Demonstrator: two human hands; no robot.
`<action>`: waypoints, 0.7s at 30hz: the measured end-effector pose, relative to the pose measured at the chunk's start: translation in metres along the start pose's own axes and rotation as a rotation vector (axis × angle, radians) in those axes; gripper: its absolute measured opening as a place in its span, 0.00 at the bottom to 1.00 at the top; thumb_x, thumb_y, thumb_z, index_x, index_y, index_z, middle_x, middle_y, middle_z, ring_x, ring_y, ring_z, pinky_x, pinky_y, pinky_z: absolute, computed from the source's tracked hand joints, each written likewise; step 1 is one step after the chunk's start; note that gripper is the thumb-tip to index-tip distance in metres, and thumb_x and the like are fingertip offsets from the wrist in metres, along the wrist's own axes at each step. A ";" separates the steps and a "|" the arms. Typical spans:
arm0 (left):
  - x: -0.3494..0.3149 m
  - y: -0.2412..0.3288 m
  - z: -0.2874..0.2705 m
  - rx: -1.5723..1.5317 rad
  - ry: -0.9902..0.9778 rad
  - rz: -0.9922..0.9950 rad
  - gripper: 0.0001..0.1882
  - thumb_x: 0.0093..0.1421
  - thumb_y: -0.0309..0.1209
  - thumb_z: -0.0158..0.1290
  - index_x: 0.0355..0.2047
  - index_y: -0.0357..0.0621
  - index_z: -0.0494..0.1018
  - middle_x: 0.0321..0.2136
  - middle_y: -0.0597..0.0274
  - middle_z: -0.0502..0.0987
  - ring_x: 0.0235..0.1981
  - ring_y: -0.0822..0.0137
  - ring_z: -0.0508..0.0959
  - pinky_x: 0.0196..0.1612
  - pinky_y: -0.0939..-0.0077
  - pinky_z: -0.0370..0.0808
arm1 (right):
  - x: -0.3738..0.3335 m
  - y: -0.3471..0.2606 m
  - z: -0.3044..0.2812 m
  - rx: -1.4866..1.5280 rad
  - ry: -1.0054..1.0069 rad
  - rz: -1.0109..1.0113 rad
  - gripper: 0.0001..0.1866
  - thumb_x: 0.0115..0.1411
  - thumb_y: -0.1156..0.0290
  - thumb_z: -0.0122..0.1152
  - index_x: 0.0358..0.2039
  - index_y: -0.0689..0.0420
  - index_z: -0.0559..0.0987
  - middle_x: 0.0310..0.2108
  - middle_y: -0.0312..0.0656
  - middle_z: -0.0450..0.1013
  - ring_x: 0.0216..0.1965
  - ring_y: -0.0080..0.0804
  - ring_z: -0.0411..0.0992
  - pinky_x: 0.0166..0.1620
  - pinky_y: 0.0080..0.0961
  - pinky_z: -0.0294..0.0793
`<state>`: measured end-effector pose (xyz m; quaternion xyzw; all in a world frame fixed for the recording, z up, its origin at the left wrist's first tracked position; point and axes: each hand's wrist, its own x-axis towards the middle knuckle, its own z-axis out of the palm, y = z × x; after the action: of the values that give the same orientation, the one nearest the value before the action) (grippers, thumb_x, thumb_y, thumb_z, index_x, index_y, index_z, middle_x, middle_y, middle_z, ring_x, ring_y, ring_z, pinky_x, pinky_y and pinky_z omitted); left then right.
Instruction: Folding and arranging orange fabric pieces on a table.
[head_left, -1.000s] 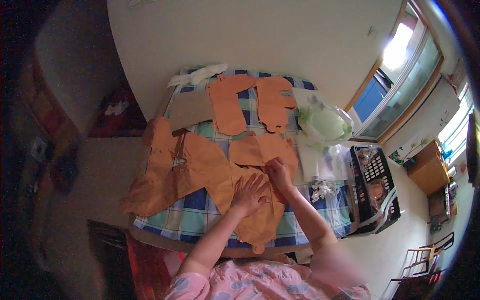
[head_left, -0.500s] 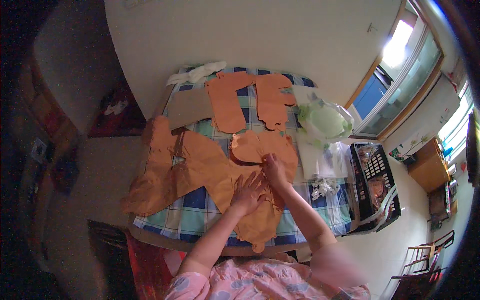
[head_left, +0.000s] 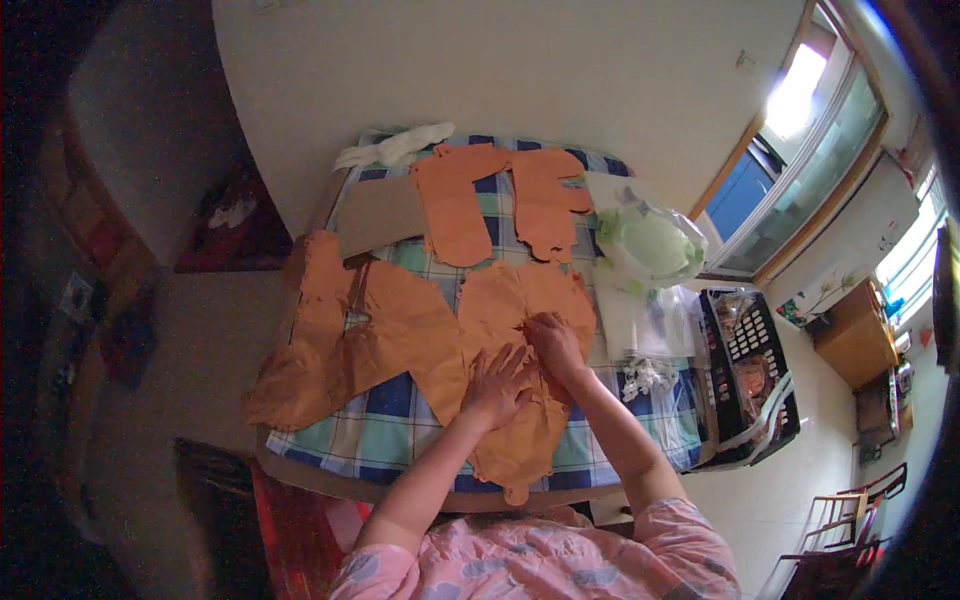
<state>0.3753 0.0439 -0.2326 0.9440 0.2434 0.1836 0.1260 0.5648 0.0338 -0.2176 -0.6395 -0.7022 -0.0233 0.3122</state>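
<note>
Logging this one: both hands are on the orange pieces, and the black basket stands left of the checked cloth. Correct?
Not quite: the head view shows the basket right of the cloth. The left hand and right hand are on the orange pieces, as stated.

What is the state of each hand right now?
Left hand: open, flat on the orange sheet.
Right hand: curled; whether it grips anything cannot be told.

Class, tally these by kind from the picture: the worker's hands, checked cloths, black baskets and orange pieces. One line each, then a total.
Left hand and right hand: 2
Checked cloth: 1
Black basket: 1
Orange pieces: several, overlapping, so no sure count
Total, leaving out the orange pieces: 4
</note>
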 end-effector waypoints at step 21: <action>-0.001 0.002 -0.007 0.103 -0.097 0.028 0.30 0.63 0.46 0.43 0.63 0.54 0.57 0.66 0.61 0.52 0.67 0.58 0.50 0.64 0.43 0.46 | 0.052 0.027 0.020 -0.350 -0.172 -0.198 0.28 0.53 0.62 0.59 0.55 0.53 0.68 0.59 0.39 0.61 0.63 0.45 0.53 0.57 0.56 0.58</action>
<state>0.3728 0.0430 -0.2258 0.9603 0.2330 0.1264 0.0864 0.5814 0.0929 -0.2196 -0.6117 -0.7707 -0.1207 0.1315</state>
